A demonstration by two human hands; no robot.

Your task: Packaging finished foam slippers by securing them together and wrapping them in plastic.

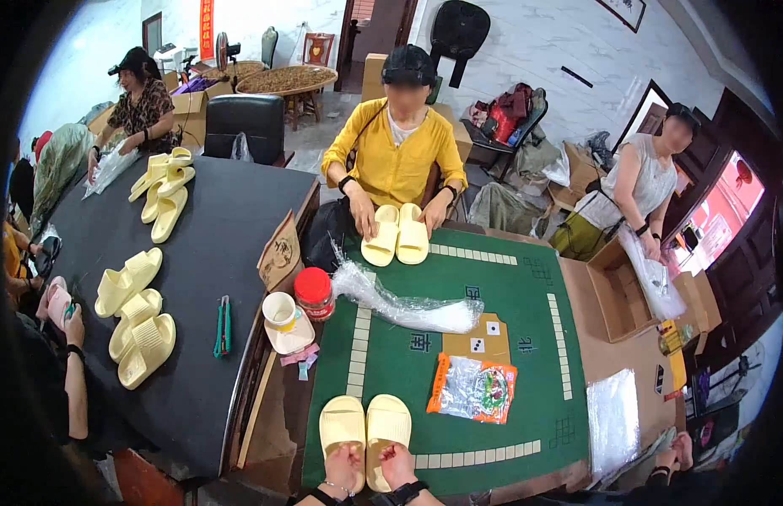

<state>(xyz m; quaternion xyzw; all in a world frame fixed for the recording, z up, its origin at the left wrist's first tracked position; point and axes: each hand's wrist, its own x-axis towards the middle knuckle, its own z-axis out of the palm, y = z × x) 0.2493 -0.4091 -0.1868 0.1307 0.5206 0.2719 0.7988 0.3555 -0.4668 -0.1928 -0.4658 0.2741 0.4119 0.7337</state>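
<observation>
Pale yellow moulded slide slippers (342,417), a pair set side by side with toes toward the top of the frame, lie at the lower centre on a dark green table cover (510,363) printed with rows of cream rectangles. The wearer's left hand (342,465) is over the heel half of the left slipper, and the right hand (397,465) is over the heel half of the right one. Both hands are below the wide ribbed foot bands, which are in plain view. The fingers of both hands are curled inward; whether they grasp the slippers or only rest loosely there cannot be told.

To the right of the pair, near the centre, lies a flat orange-and-clear plastic packet (472,389), just below a brown cardboard piece (461,344). Above these, a long bundle of crinkled clear plastic (408,308) stretches across the cover. Left of it stand a red-lidded jar (314,293) and a white cup (280,310). A stack of clear plastic sheets (613,422) lies at the lower right.

At upper centre, a person in a yellow shirt (396,143) has both hands on another pale yellow pair (413,240). On the dark table (231,202) at left are more yellow slippers (147,350) and a green-handled tool (222,327).
</observation>
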